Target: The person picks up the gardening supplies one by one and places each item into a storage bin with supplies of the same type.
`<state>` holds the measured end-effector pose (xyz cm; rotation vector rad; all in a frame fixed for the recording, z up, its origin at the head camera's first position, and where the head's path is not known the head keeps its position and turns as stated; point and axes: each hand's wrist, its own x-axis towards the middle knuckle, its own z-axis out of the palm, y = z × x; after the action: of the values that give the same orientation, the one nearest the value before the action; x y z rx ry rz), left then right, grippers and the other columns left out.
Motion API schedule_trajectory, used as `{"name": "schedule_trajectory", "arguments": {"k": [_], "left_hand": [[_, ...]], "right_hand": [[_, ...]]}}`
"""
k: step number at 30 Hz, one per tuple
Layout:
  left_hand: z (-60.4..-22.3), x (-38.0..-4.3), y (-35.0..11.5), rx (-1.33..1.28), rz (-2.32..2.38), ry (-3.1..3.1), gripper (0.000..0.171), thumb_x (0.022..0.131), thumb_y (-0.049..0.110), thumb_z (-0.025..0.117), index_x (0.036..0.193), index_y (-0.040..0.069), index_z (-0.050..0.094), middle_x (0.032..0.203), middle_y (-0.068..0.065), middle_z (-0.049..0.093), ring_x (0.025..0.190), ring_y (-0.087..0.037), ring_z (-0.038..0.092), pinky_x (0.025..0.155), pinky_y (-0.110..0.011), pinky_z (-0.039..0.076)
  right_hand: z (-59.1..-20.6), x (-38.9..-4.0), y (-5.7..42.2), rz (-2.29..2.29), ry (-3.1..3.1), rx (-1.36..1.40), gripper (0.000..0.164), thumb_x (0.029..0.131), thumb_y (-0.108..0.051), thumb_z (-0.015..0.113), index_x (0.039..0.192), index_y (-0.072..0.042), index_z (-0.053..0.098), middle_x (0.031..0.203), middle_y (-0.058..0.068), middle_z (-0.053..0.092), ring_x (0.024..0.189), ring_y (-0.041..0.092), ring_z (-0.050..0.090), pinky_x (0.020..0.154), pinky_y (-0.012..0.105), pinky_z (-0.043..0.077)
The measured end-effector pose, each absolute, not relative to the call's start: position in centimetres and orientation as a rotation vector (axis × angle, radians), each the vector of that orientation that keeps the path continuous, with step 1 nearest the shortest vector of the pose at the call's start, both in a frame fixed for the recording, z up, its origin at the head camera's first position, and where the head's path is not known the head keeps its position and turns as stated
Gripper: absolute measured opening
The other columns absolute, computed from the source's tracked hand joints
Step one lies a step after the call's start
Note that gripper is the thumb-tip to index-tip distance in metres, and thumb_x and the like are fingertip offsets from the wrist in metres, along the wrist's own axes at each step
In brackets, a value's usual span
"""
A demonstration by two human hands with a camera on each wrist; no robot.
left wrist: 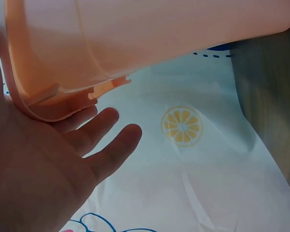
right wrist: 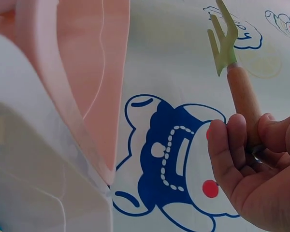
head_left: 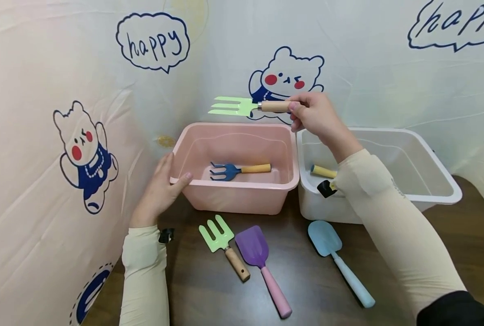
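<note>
My right hand (head_left: 315,113) holds a light green garden hand fork (head_left: 235,107) by the end of its wooden handle, tines pointing left. It is raised above the back rim of the pink bin (head_left: 234,190). In the right wrist view, thumb and fingers pinch the handle (right wrist: 244,96). My left hand (head_left: 156,192) holds the pink bin's front left corner, thumb over the rim and fingers along the outside. Loosely bent fingers (left wrist: 111,150) show below the rim in the left wrist view. Inside the pink bin lies a blue hand rake (head_left: 225,172) with a yellow handle.
A white bin (head_left: 437,197) stands right of the pink one; a yellow handle (head_left: 322,171) in it is partly hidden by my right arm. On the dark table (head_left: 193,290) lie another green fork (head_left: 221,237), a purple shovel (head_left: 255,246) and a light blue trowel (head_left: 326,237). Printed cloth hangs behind.
</note>
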<state>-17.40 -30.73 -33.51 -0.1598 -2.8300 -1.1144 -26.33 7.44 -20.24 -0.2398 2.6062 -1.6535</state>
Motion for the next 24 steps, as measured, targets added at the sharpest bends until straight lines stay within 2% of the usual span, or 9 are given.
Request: {"name": "schedule_trajectory", "arguments": {"k": [6, 13, 17, 24], "left_hand": [[-33.8, -17.5, -30.7, -0.151, -1.144, -2.824, 0.092, 0.1, 0.048, 0.06, 0.162, 0.004, 0.008, 0.167, -0.018, 0.007, 0.149, -0.042, 0.014, 0.116, -0.062, 0.015], [-33.7, -17.5, -30.9, -0.151, -1.148, -2.803, 0.093, 0.099, 0.049, 0.061, 0.162, 0.004, 0.009, 0.166, -0.019, 0.008, 0.149, -0.042, 0.015, 0.116, -0.061, 0.016], [-33.8, -17.4, -30.9, -0.146, -1.15, -2.809, 0.094, 0.098, 0.052, 0.06, 0.163, 0.006, 0.009, 0.166, -0.018, 0.008, 0.148, -0.042, 0.016, 0.116, -0.061, 0.017], [-33.9, -17.7, -30.9, -0.146, -1.148, -2.812, 0.094, 0.098, 0.05, 0.061, 0.163, 0.006, 0.008, 0.167, -0.018, 0.008, 0.149, -0.041, 0.016, 0.116, -0.061, 0.017]], "right_hand": [[-20.5, -27.5, 6.0, -1.667, 2.567, -0.18, 0.03, 0.106, -0.019, 0.054, 0.132, -0.006, 0.063, 0.096, 0.016, 0.055, 0.069, 0.02, 0.06, 0.077, 0.033, 0.058], [-20.5, -28.7, 3.9, -1.68, 2.543, -0.217, 0.027, 0.106, -0.02, 0.053, 0.129, -0.008, 0.063, 0.097, 0.015, 0.054, 0.074, 0.022, 0.058, 0.079, 0.032, 0.058], [-20.7, -29.2, 2.9, -1.69, 2.518, -0.252, 0.025, 0.106, -0.02, 0.053, 0.125, -0.008, 0.064, 0.1, 0.018, 0.055, 0.075, 0.023, 0.058, 0.081, 0.033, 0.057], [-21.6, -29.7, 2.2, -1.64, 2.509, -0.229, 0.027, 0.107, -0.02, 0.052, 0.128, -0.008, 0.063, 0.099, 0.016, 0.055, 0.076, 0.022, 0.059, 0.084, 0.035, 0.057]]}}
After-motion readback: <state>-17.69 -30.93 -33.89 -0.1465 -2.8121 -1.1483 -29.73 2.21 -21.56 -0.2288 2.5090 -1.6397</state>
